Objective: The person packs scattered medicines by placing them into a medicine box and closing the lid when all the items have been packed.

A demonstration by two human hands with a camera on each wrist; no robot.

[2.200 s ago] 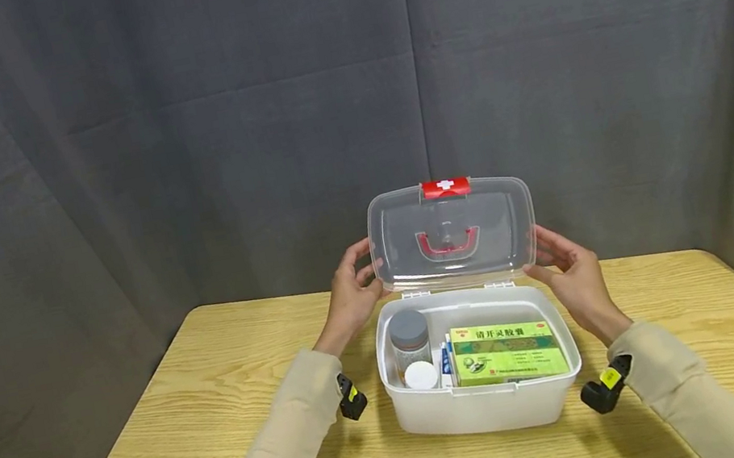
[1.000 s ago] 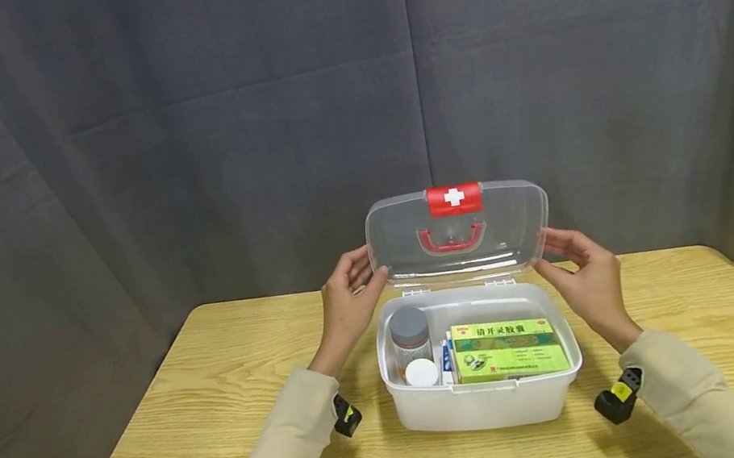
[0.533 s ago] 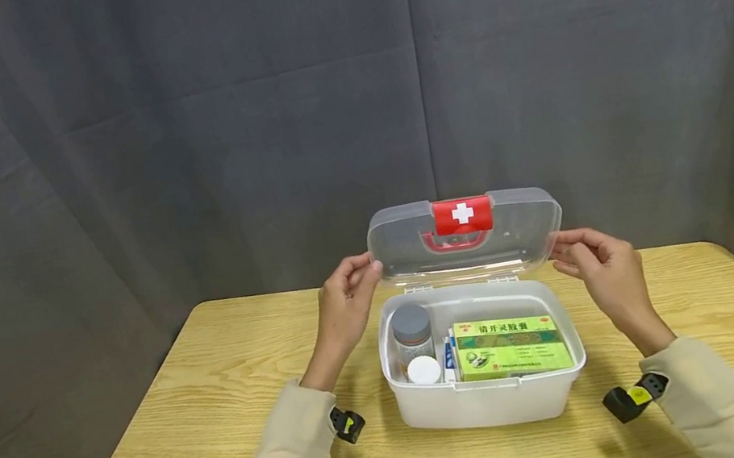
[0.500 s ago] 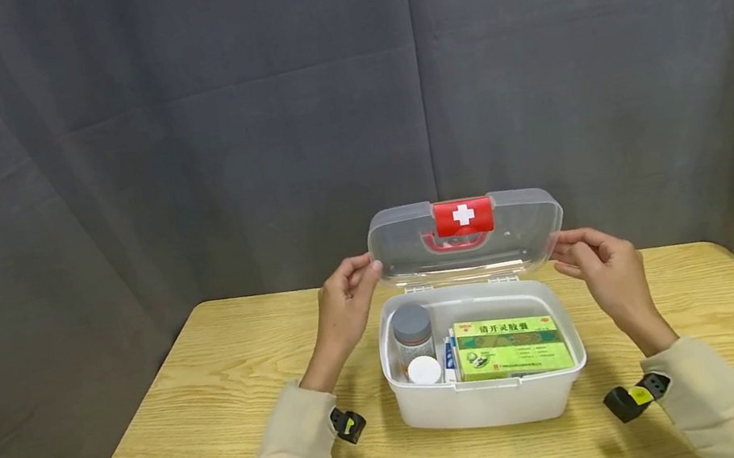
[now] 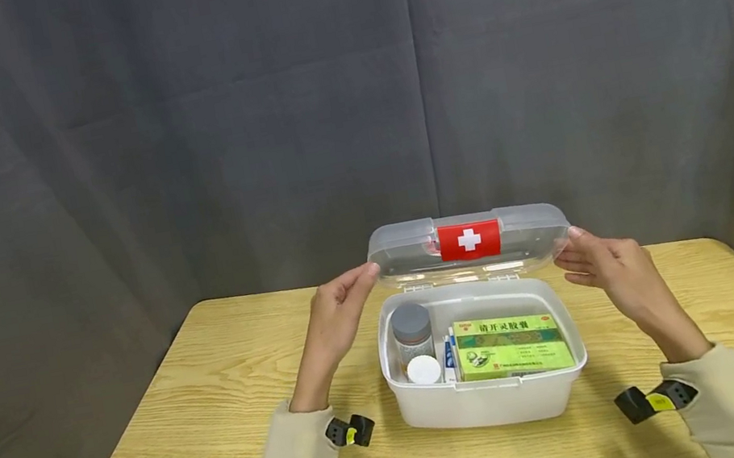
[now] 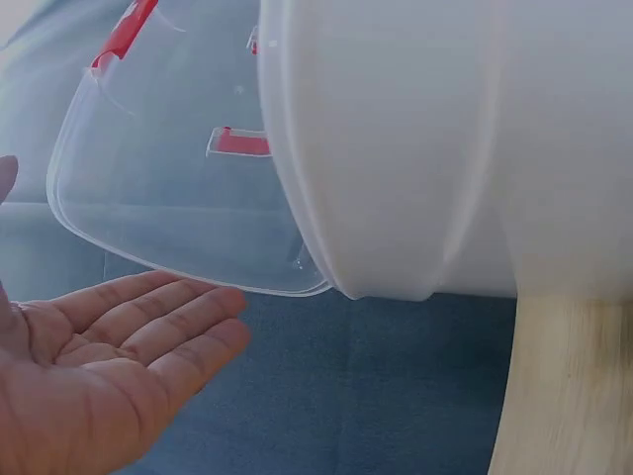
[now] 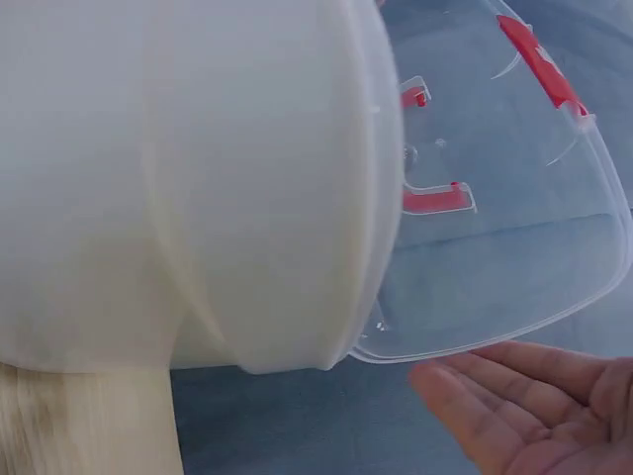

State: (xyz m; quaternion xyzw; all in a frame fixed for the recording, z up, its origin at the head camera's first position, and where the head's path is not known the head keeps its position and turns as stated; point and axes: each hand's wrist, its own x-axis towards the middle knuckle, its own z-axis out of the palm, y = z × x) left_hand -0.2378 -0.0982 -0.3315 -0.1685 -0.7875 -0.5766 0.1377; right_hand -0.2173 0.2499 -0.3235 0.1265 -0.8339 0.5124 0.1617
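A white plastic first-aid box (image 5: pixel 472 405) stands on the table, its clear hinged lid (image 5: pixel 408 254) tilted up at the back. The lid carries a red latch with a white cross (image 5: pixel 469 241). At the lid's left edge, my left hand (image 5: pixel 336 312) touches the rim with fingers extended; the left wrist view has the fingers (image 6: pixel 188 327) straight against it. My right hand (image 5: pixel 618 275) is at the opposite edge, its fingers (image 7: pixel 514 386) likewise straight along the rim. Inside the box lie a green medicine carton (image 5: pixel 511 345), a grey-capped jar (image 5: pixel 411 323) and a white-capped bottle (image 5: pixel 424 370).
Slim blue-and-white packaging (image 5: pixel 449 358) sits between the bottle and the carton. The box rests on a light wooden table (image 5: pixel 189 432), with a dark grey curtain (image 5: pixel 287 112) behind. Wrist cameras (image 5: pixel 350 432) are strapped at both sleeves.
The lid has swung forward and down from near upright, so its red latch sits lower and nearer. Both hands have moved with its edges, the right one shifting outward.
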